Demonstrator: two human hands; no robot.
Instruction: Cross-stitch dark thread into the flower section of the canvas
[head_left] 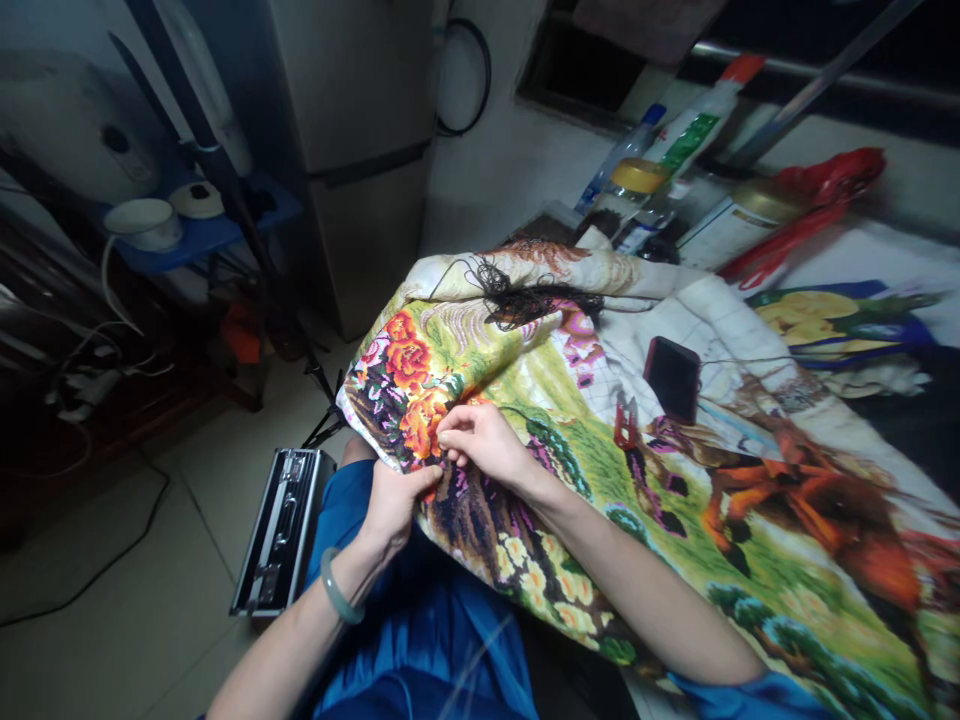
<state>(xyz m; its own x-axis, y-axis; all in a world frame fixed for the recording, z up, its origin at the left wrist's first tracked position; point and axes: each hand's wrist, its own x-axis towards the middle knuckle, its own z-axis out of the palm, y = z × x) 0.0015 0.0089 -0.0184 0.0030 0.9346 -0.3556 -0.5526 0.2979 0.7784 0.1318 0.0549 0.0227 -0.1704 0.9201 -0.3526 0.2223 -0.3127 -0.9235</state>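
A large cross-stitch cloth (480, 350) with flowers, green grass and a brown horse drapes over the table and hangs down over my lap. At its near left edge, my left hand (391, 502) grips the fabric, thumb on top and the other fingers hidden underneath. Just above that thumb, my right hand (480, 442) is closed in a pinch close to the orange flowers. Whatever is between its fingertips is too small to make out. A tangle of black thread (517, 300) lies on the cloth beyond. Red-handled thread snips (625, 425) rest to the right.
A dark phone (673, 380) lies on the cloth. Bottles, a yellow-lidded jar (637, 178) and a red plastic bag (832, 190) stand along the back. A black metal-edged case (281, 530) is on the floor at left. Behind are a fridge (360, 150) and a blue stool (217, 232).
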